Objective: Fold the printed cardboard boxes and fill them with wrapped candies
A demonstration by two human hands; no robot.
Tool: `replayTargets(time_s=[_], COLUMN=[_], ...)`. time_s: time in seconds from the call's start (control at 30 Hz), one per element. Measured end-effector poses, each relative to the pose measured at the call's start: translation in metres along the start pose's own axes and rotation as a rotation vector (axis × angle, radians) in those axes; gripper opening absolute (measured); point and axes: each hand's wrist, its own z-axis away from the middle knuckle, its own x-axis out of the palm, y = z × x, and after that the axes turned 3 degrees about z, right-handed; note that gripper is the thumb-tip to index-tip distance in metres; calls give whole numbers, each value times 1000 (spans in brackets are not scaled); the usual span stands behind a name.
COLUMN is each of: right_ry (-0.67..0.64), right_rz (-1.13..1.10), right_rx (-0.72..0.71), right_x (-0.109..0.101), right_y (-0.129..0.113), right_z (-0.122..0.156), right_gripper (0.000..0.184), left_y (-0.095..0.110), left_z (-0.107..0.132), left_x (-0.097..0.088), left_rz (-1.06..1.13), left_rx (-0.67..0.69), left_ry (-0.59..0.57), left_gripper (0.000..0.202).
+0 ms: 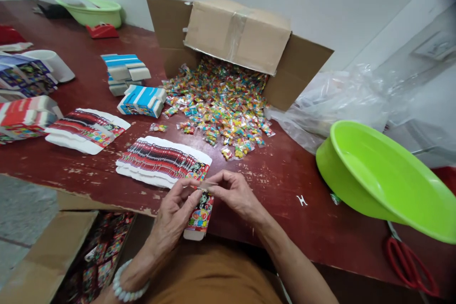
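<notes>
A small printed carton (201, 213), red with a cartoon figure and colourful candy pictures, is between my hands at the table's front edge. My left hand (174, 211), with a beaded bracelet at its wrist, is closed around the carton's left side. At its upper end my right hand (233, 192) pinches the carton's edge, thumb against fingers. A row of flat overlapping cartons (160, 159) lies just beyond my left hand. Small clear packets of coloured candy (228, 104) spill toward me from a cardboard box (238, 33) tipped on its side.
Left are a second row of flat cartons (87, 128), blue carton stacks (142, 99) and red cartons (26, 116). Right are a green basin (388, 180), red-handled scissors (406, 261) and clear plastic bags (331, 99). An open box (74, 247) of filled packs sits below the table's edge.
</notes>
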Motion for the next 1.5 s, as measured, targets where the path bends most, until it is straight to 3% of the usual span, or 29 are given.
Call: replayTargets(time_s=[0.1, 0.2, 0.3, 0.43, 0.53, 0.67, 0.8, 0.93, 1.17, 1.33, 1.5], right_ry=[111, 126, 92, 41, -2, 34, 50, 86, 27, 46, 56], right_rz=[191, 261, 308, 133, 16, -78, -49, 115, -64, -36, 25], right_rx=[-246, -355, -290, -21, 104, 180, 139, 24, 189, 117, 64], right_x=[2, 3, 2, 2, 6, 10, 13, 16, 21, 20, 17], right_y=[0, 2, 2, -2, -7, -11, -8, -3, -5, -4, 1], right_z=[3, 5, 7, 4, 0, -4, -4, -1, -1, -3, -3], right_gripper=[14, 13, 20, 25, 29, 27, 23, 17, 27, 21, 18], left_y=[3, 3, 1, -1, -1, -5, -10, -8, 2, -10, -16], left_z=[1, 3, 3, 1, 0, -2, -2, -1, 2, 1, 1], left_x=[6, 10, 12, 17, 20, 17, 14, 16, 20, 13, 10], left_rz=[128, 171, 178, 212, 200, 156, 94, 184, 312, 221, 191], left_rx=[-95, -295, -387, -414, -373, -268, -207, -250, -344, -216, -266], left_ry=[28, -84, -115, -68, -60, -73, -73, -58, -44, -52, -103], left_gripper=[63, 56, 52, 53, 58, 60, 57, 53, 65, 69, 77])
